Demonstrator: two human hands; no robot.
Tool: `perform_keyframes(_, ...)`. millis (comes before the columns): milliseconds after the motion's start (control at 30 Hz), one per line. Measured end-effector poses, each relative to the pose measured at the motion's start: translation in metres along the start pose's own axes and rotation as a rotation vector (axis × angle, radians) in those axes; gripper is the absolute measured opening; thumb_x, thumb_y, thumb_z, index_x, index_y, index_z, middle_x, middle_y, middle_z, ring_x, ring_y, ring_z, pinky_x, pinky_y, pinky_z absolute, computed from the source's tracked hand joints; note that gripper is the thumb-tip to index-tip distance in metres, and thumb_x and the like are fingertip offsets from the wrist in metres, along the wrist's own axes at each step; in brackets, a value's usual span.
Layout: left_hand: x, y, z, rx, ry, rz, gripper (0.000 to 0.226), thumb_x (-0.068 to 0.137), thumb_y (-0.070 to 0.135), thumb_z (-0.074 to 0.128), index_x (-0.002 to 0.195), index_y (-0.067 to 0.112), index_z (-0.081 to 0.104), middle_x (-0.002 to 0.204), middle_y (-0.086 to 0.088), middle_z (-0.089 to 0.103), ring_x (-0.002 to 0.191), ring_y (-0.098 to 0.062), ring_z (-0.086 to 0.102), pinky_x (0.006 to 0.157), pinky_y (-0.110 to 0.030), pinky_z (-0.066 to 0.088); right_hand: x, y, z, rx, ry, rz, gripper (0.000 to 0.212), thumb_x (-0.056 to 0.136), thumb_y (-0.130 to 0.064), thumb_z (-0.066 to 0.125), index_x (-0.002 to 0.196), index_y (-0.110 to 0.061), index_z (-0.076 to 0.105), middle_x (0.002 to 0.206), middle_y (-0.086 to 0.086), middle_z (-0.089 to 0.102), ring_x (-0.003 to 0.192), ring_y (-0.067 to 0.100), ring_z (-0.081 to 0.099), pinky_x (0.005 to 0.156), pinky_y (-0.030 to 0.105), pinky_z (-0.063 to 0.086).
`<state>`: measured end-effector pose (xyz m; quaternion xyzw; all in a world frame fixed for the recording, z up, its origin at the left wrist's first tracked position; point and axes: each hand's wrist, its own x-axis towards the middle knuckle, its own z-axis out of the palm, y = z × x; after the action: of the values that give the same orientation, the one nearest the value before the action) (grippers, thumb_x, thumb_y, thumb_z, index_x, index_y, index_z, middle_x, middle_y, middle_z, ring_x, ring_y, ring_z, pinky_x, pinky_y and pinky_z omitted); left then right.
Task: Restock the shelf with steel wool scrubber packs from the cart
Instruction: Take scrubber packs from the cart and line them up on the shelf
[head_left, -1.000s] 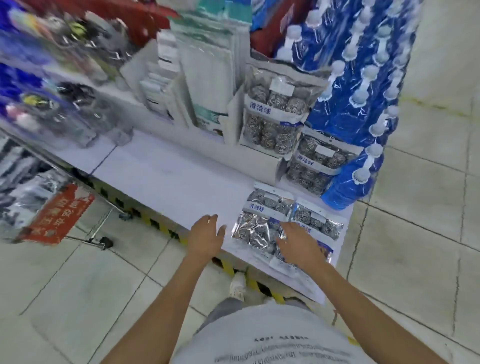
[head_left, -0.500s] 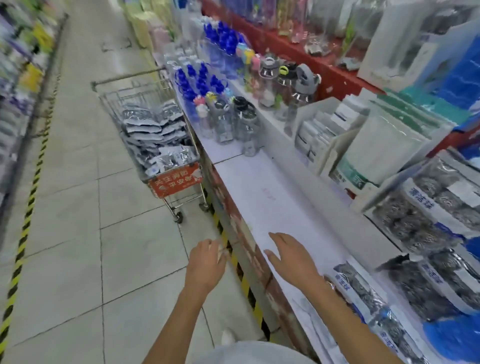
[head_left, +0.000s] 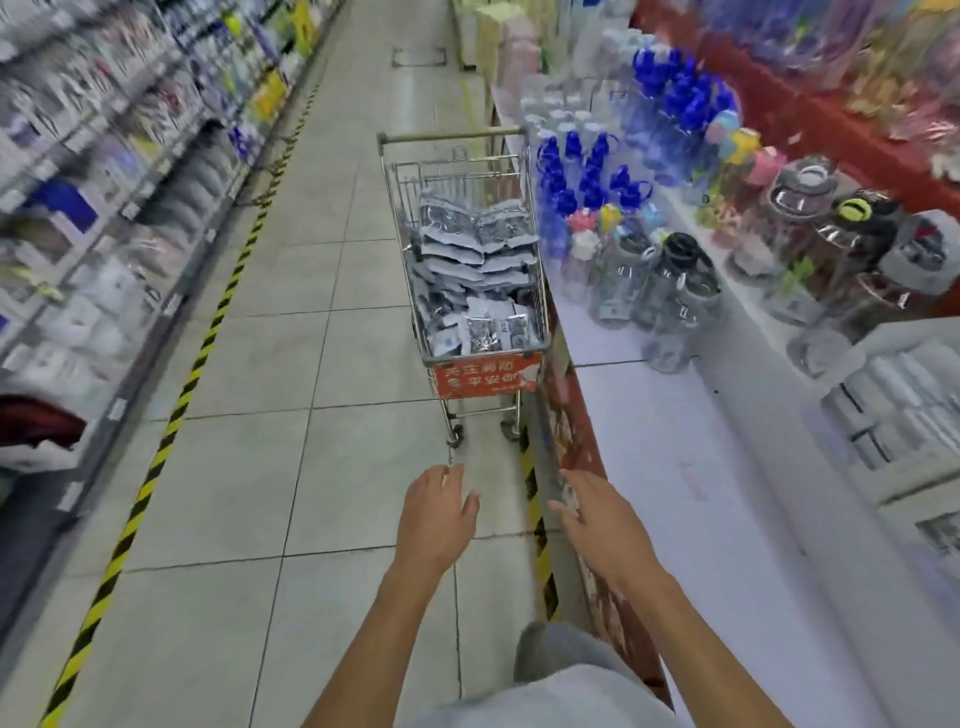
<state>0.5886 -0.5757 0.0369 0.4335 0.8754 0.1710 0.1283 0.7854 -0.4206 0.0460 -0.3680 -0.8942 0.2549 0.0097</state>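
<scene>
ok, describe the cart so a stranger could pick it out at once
Look down the tiled aisle ahead of both empty hands. Parked against the white shelf on the right stands a small wire shopping cart, heaped with silver scrubber packs. An orange sign with white characters on its near end marks it; it is the only wheeled thing in the aisle.
</scene>
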Motion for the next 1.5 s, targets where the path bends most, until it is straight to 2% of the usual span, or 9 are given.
perform_keyframes(267, 0.136, -0.036, -0.017, -0.019, 0.033, -0.088, 0.043, 0.106, 0.035, 0.053, 0.137, 0.006, 0.059, 0.124, -0.015, 0.065, 0.114, -0.032, 0.061, 0.098, -0.042, 0.047, 0.136, 0.009, 0.013, 0.089, -0.129, 0.041, 0.058, 0.106, -0.050, 0.048, 0.156, -0.021, 0.043, 0.155, -0.003, 0.049, 0.141, 0.014, 0.046, 0.112, 0.029, 0.038)
perform_keyframes(567, 0.299, -0.064, -0.042, -0.081, -0.025, -0.246, 0.049, 0.107, 0.041, 0.048, 0.147, 0.013, 0.051, 0.138, -0.009, 0.059, 0.125, -0.027, 0.056, 0.103, -0.038, 0.045, 0.353, -0.011, -0.030, 0.103, -0.183, -0.005, 0.038, 0.102, -0.044, 0.053, 0.139, -0.035, 0.055, 0.135, -0.011, 0.063, 0.122, 0.012, 0.061, 0.095, 0.034, 0.054)
perform_keyframes(667, 0.341, -0.074, -0.046, -0.125, -0.042, -0.283, 0.049, 0.107, 0.042, 0.047, 0.147, 0.014, 0.050, 0.138, -0.009, 0.059, 0.125, -0.028, 0.055, 0.101, -0.039, 0.046, 0.422, -0.023, -0.049, 0.095, -0.193, 0.002, 0.046, 0.103, -0.046, 0.054, 0.145, -0.027, 0.054, 0.140, -0.003, 0.061, 0.122, 0.018, 0.062, 0.100, 0.042, 0.054)
perform_keyframes(900, 0.465, -0.109, -0.049, -0.240, -0.114, -0.326, 0.052, 0.108, 0.042, 0.046, 0.152, 0.014, 0.046, 0.147, -0.010, 0.053, 0.133, -0.029, 0.050, 0.107, -0.040, 0.043, 0.577, -0.033, -0.074, 0.168, -0.126, 0.114, 0.054, 0.105, -0.047, 0.053, 0.151, -0.019, 0.049, 0.151, 0.006, 0.055, 0.129, 0.025, 0.058, 0.102, 0.040, 0.048)
perform_keyframes(1033, 0.544, -0.124, -0.063, -0.333, -0.166, -0.309, 0.054, 0.108, 0.041, 0.046, 0.154, 0.013, 0.042, 0.147, -0.010, 0.052, 0.135, -0.028, 0.050, 0.102, -0.032, 0.040, 0.654, -0.036, -0.083, 0.326, -0.052, 0.273, 0.053, 0.103, -0.041, 0.059, 0.148, -0.013, 0.051, 0.138, 0.015, 0.064, 0.107, 0.019, 0.066, 0.092, 0.035, 0.046)
perform_keyframes(1200, 0.649, -0.141, -0.081, -0.445, -0.208, -0.271, 0.029, 0.104, 0.039, 0.053, 0.126, 0.022, 0.060, 0.119, 0.006, 0.064, 0.118, -0.028, 0.064, 0.078, -0.028, 0.043, 0.751, -0.038, -0.098, 0.484, -0.009, 0.479, 0.054, 0.105, -0.038, 0.056, 0.150, -0.010, 0.047, 0.144, 0.017, 0.059, 0.123, 0.031, 0.058, 0.103, 0.039, 0.045)
perform_keyframes(1267, 0.691, -0.144, -0.087, -0.451, -0.202, -0.288, 0.042, 0.104, 0.036, 0.055, 0.140, 0.013, 0.056, 0.133, -0.002, 0.062, 0.128, -0.031, 0.060, 0.089, -0.032, 0.047, 0.786, -0.039, -0.105, 0.511, 0.009, 0.506, 0.055, 0.105, -0.038, 0.056, 0.152, -0.010, 0.046, 0.145, 0.015, 0.057, 0.120, 0.029, 0.058, 0.102, 0.037, 0.045)
perform_keyframes(1367, 0.747, -0.148, -0.089, -0.425, -0.191, -0.331, 0.058, 0.105, 0.036, 0.055, 0.154, 0.007, 0.043, 0.152, -0.016, 0.051, 0.140, -0.034, 0.049, 0.110, -0.041, 0.042, 0.832, -0.034, -0.110, 0.478, -0.030, 0.516, 0.058, 0.106, -0.037, 0.055, 0.156, -0.010, 0.041, 0.152, 0.014, 0.051, 0.135, 0.033, 0.053, 0.114, 0.049, 0.042)
perform_keyframes(1500, 0.813, -0.153, -0.085, -0.441, -0.141, -0.362, 0.044, 0.102, 0.033, 0.062, 0.136, 0.006, 0.055, 0.123, -0.007, 0.062, 0.112, -0.026, 0.060, 0.098, -0.038, 0.048, 0.891, -0.017, -0.105, 0.463, -0.101, 0.545, 0.061, 0.106, -0.038, 0.054, 0.157, -0.008, 0.038, 0.153, 0.016, 0.051, 0.137, 0.035, 0.051, 0.116, 0.052, 0.040)
